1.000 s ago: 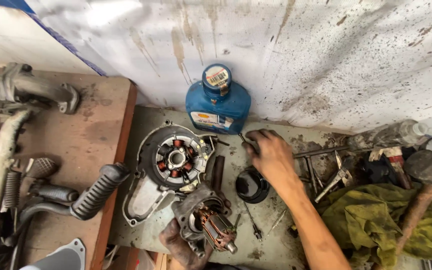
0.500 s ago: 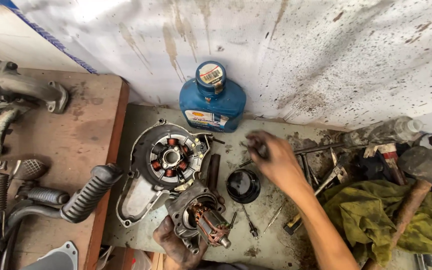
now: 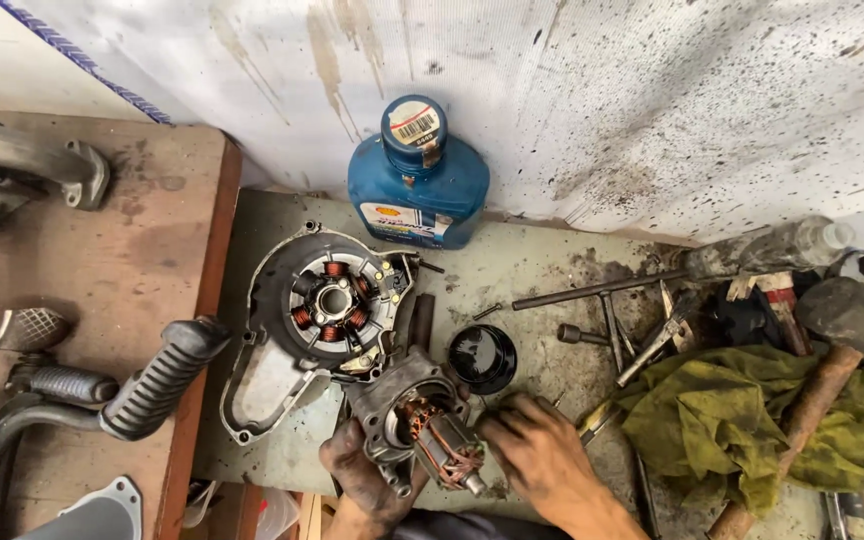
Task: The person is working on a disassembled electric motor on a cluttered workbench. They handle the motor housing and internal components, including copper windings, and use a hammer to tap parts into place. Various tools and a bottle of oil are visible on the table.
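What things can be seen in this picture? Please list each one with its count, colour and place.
oil bottle: 1, blue, upright against the wall, back centre
engine cover: 1, grey with copper coils, left of centre
motor: 1, grey with copper armature, front centre
cap: 1, black, right of the motor
T-wrench: 1, dark metal, right of centre
pliers: 1, metal, beside the rag
rag: 1, olive green, right
hammer: 1, wooden handle, lying over the rag
footrest: 1, black rubber, on the brown board, left
left hand: 1, greasy, holding the motor
right hand: 1, beside the motor
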